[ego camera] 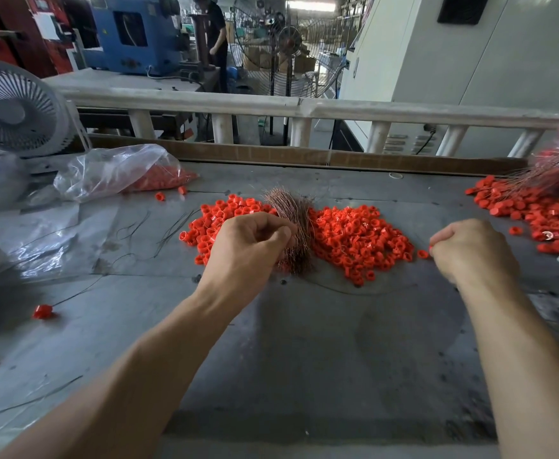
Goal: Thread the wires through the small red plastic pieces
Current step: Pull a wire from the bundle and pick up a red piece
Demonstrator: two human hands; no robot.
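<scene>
A pile of small red plastic pieces (354, 236) lies on the grey table in front of me. A bundle of thin copper wires (291, 213) rises across the pile's middle. My left hand (251, 243) is closed around the lower part of that bundle. My right hand (470, 250) hovers at the pile's right edge, its fingertips pinched on one red piece (431, 249). Another red piece (422, 254) lies just left of those fingertips. Whether a wire is in the pinched piece cannot be made out.
A heap of red pieces with wires in them (536, 210) lies at the right. A clear plastic bag of red pieces (122, 173) lies at the back left beside a white fan (16, 107). Loose dark wires (172, 226) and one red piece on a wire (42, 312) lie left.
</scene>
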